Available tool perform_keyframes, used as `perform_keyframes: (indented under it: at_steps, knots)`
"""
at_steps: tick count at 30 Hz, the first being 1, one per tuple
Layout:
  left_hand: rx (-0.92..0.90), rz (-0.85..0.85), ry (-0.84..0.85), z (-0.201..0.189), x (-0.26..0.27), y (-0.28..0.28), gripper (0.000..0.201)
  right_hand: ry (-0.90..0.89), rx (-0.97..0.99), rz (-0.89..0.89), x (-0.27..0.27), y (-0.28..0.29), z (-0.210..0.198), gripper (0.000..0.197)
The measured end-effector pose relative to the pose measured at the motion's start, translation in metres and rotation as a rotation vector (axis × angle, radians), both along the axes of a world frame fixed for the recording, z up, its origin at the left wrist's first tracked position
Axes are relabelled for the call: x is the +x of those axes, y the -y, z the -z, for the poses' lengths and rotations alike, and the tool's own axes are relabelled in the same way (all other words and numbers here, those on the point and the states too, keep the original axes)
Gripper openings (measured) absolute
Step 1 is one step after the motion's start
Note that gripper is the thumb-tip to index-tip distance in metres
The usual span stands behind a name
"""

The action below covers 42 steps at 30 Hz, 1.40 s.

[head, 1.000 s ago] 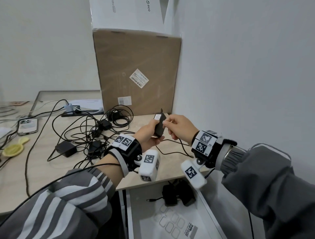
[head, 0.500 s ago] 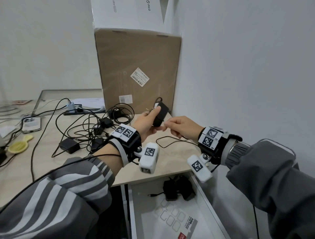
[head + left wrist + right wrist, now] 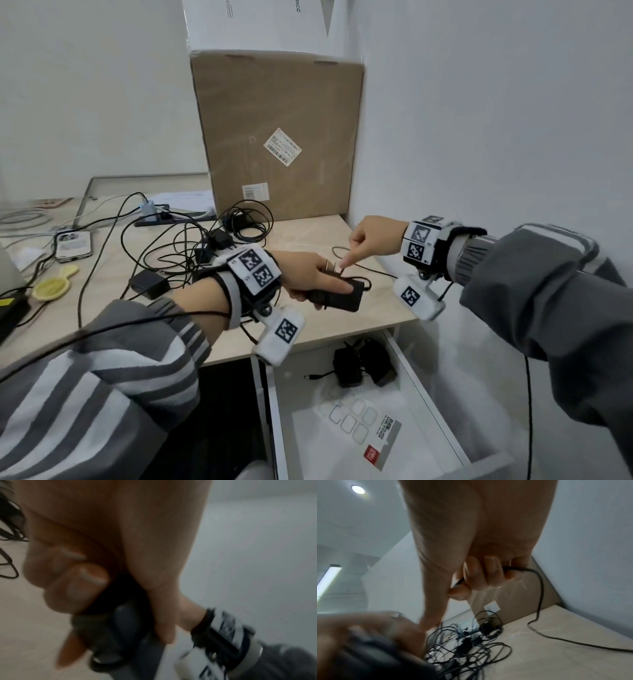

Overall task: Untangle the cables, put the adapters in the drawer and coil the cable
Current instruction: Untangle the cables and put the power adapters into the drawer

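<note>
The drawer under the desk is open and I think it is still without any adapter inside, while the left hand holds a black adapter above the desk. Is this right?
Not quite. The drawer is open, but the head view shows two black adapters already lying at its back. The rest holds: the left hand grips a black adapter above the desk.

The head view is evenly lit by soft, cool indoor light, sharp in the middle, with straight lines bending near the edges from the wide lens. The left wrist view is dim and strongly blurred. In the right wrist view a round ceiling lamp [image 3: 358, 489] and a long strip light [image 3: 328, 579] glare at the left edge, and the near parts are out of focus.
</note>
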<state>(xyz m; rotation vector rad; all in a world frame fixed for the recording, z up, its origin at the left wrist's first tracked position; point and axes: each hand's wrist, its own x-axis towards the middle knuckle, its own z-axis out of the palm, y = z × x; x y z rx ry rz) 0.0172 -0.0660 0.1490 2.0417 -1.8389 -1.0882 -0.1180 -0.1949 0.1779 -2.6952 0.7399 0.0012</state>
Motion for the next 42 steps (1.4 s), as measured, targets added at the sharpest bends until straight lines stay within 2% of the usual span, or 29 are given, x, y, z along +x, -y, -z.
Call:
perform_keyframes:
  at_steps: [2,3,6,10,13,15,19,21,24,26,28,30,31,32,34,36,38,39,42]
  knots:
    - [-0.040,-0.093,0.192,0.006,-0.003,0.005,0.047,-0.013,-0.064,-0.022,0.007,-0.009,-0.009,0.035]
    - [-0.105,-0.181,0.196,0.009,-0.002,0.007,0.046,0.012,-0.086,-0.018,0.009,-0.013,-0.011,0.030]
    - [-0.330,-0.480,-0.048,0.016,0.014,0.013,0.043,0.161,-0.098,0.031,0.008,-0.022,-0.002,0.027]
    - [-0.485,-0.673,-0.467,0.022,0.031,0.018,0.046,0.528,0.130,0.139,0.003,-0.036,0.033,0.027]
    - [-0.520,-0.658,-0.782,0.022,0.026,0.018,0.043,0.599,0.329,0.117,0.004,-0.045,0.056,0.026]
    - [-0.536,-0.583,-0.875,0.021,0.022,0.017,0.044,0.571,0.381,0.079,0.007,-0.044,0.063,0.027]
    - [-0.523,-0.428,-0.980,0.010,0.026,0.010,0.046,0.375,0.384,0.063,0.000,-0.024,0.063,0.044]
    - [-0.446,-0.334,-0.901,0.006,0.031,0.004,0.044,0.311,0.349,0.066,-0.008,-0.010,0.060,0.047]
    - [-0.250,-0.123,-0.579,0.009,0.033,-0.006,0.032,0.173,0.188,0.065,-0.013,0.005,0.049,0.039]
    - [-0.071,-0.026,-0.329,0.014,0.029,-0.008,0.023,0.115,0.150,0.064,-0.010,0.006,0.037,0.036]
    - [0.032,-0.025,-0.059,0.017,0.023,-0.004,0.024,0.123,0.115,0.069,-0.006,0.001,0.025,0.037]
    - [-0.034,-0.117,0.142,0.018,0.020,0.004,0.033,0.190,0.112,0.068,0.000,-0.007,0.018,0.032]
    - [-0.126,-0.210,0.152,0.019,0.021,0.008,0.033,0.243,0.142,0.071,0.003,-0.011,0.018,0.029]
    - [-0.235,-0.326,0.088,0.020,0.022,0.012,0.031,0.301,0.185,0.082,0.005,-0.015,0.021,0.027]
    - [-0.469,-0.549,-0.146,0.019,0.025,0.018,0.029,0.427,0.300,0.118,0.009,-0.022,0.031,0.025]
    - [-0.617,-0.649,-0.435,0.016,0.025,0.023,0.031,0.504,0.382,0.101,0.009,-0.026,0.042,0.023]
    - [-0.654,-0.601,-0.726,0.015,0.024,0.024,0.035,0.561,0.465,0.075,0.007,-0.025,0.049,0.024]
    - [-0.643,-0.543,-0.819,0.016,0.023,0.023,0.036,0.575,0.505,0.065,0.004,-0.023,0.050,0.025]
    - [-0.531,-0.347,-0.912,0.022,0.022,0.016,0.032,0.460,0.588,0.043,-0.008,-0.012,0.053,0.033]
